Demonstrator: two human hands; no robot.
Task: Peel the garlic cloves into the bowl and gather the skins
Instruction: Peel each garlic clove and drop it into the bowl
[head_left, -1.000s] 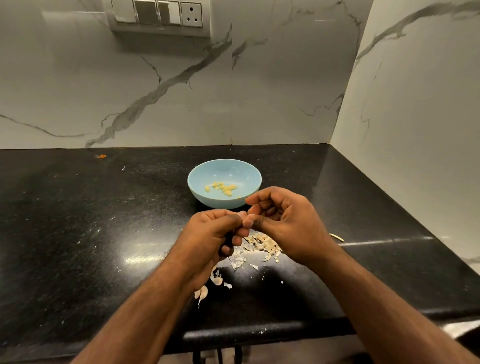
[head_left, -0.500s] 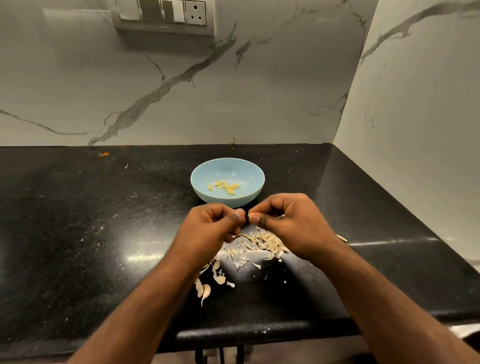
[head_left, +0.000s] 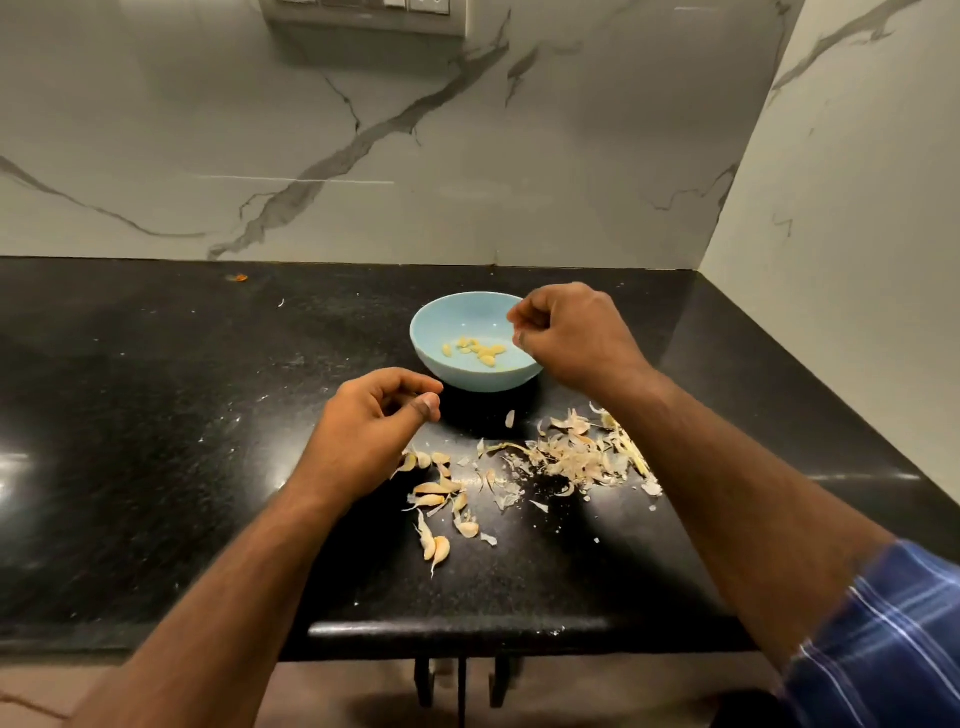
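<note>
Right hand (head_left: 566, 338) moved from left hand (head_left: 379, 415) to over bowl (head_left: 431, 358); grasp indeterminate, left curled empty. Several cloves (head_left: 475, 351) peeled; unpeeled cloves (head_left: 441, 491), skins (head_left: 576, 457) ungathered on desk (head_left: 156, 415).

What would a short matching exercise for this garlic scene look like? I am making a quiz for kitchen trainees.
Things:
1. peeled cloves
2. unpeeled cloves
3. skins
4. right hand

Places:
A. over the bowl's right rim
B. heaped on the counter under the right forearm
C. inside the blue bowl
D. scattered on the counter by the left wrist

Pairs: 1-C, 2-D, 3-B, 4-A
</note>
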